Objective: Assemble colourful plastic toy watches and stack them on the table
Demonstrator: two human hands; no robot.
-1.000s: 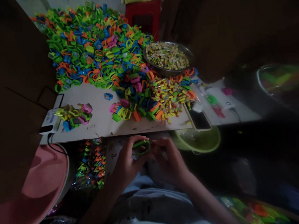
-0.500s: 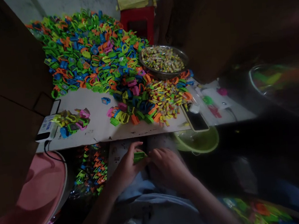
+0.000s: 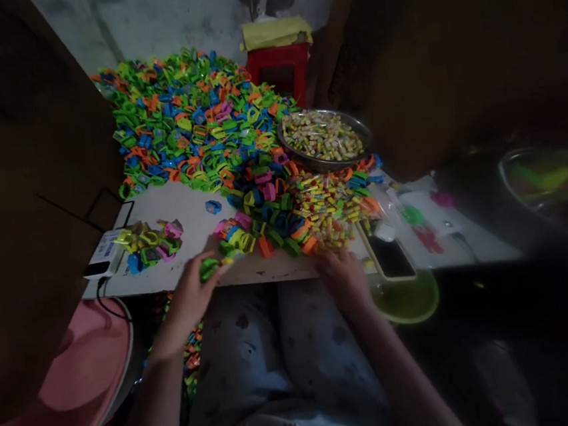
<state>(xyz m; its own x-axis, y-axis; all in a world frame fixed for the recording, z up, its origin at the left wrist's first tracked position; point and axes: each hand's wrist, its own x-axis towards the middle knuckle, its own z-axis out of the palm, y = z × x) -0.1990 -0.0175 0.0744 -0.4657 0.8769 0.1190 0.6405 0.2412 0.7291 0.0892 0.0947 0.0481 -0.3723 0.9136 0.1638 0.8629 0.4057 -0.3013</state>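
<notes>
Left hand (image 3: 191, 294) closed on a green plastic band-shaped piece (image 3: 209, 268), at 8 o'clock in view over the white surface (image 3: 182, 202), right hand (image 3: 344, 277) at 5 o'clock, by the heap of small yellow wrapped pieces (image 3: 327, 202), its grip indiscernible.

"What does the left hand (image 3: 190, 299) hold?"

"A green plastic piece (image 3: 209, 268), near the front edge of the table (image 3: 191, 212)."

"And the right hand (image 3: 347, 280)?"

"It is at the near side of the yellow pieces (image 3: 325, 199), a metal bowl (image 3: 329, 162) behind them"
</notes>
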